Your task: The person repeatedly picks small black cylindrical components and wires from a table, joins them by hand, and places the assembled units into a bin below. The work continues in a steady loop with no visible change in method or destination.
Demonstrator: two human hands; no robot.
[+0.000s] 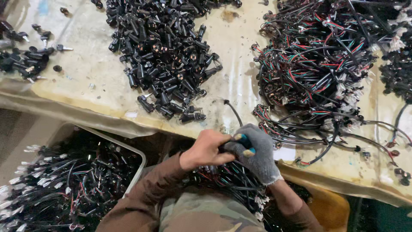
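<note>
My bare left hand (205,149) and my grey-gloved right hand (259,151) meet at the table's front edge. The right hand is closed around a screwdriver (245,142) with a blue and yellow handle. My left fingers pinch a small dark part (224,148) pressed against the glove and mostly hidden. A black wire (234,112) curves up from between the hands onto the table. A tangle of wired parts (231,180) lies in my lap below the hands.
A heap of black cylindrical parts (167,56) covers the table's middle. A mass of red, green and black wire harnesses (317,60) fills the right. A smaller pile (23,60) sits far left. A bin (138,151) of wired parts stands lower left.
</note>
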